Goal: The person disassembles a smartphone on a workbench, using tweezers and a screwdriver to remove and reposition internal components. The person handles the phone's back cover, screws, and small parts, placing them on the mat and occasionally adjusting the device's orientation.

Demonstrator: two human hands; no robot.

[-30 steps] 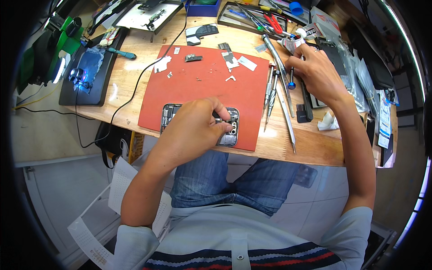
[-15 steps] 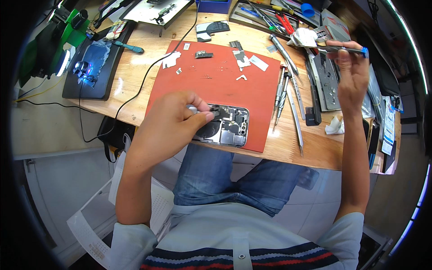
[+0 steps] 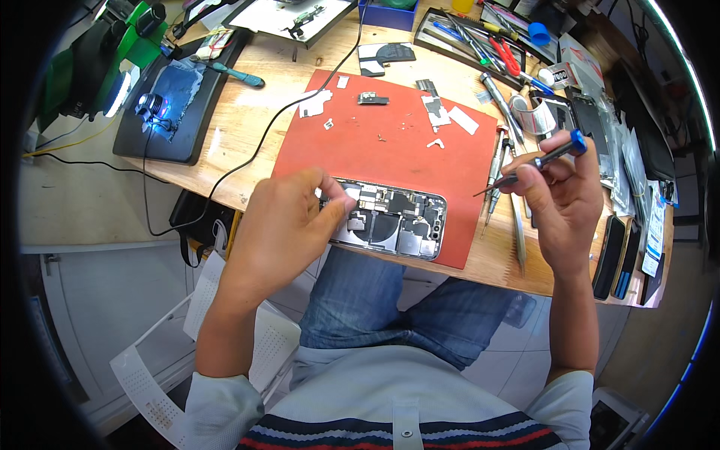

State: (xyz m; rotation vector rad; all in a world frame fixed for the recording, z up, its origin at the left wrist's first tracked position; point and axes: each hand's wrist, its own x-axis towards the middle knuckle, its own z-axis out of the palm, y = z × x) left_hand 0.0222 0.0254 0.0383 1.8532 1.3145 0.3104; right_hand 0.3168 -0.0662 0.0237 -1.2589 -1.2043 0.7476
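Note:
An opened smartphone (image 3: 409,217) with bare circuit boards and metal plates lies across the near edge of an orange-red work mat (image 3: 375,157). My left hand (image 3: 289,217) is over the phone's left end, thumb and forefinger pinched together at its board. A bit of something pale shows behind those fingers, too hidden to name. Raised to the right of the mat, my right hand (image 3: 562,187) grips a slim screwdriver (image 3: 551,154) with a dark handle and blue cap. Its thin tip points left and slightly down, in the air, apart from the phone.
Small shields and parts, including a dark module (image 3: 373,98), lie on the mat's far half. Several screwdrivers (image 3: 496,165) stand along its right side. A tool tray (image 3: 472,45) sits behind. A black cable (image 3: 259,150) crosses the mat's left edge; a green-armed lamp (image 3: 112,82) is far left.
My right hand has come lower and nearer with the screwdriver, whose tip now shows. My left fingers have moved toward the phone's left end, uncovering its middle. The view has shifted slightly.

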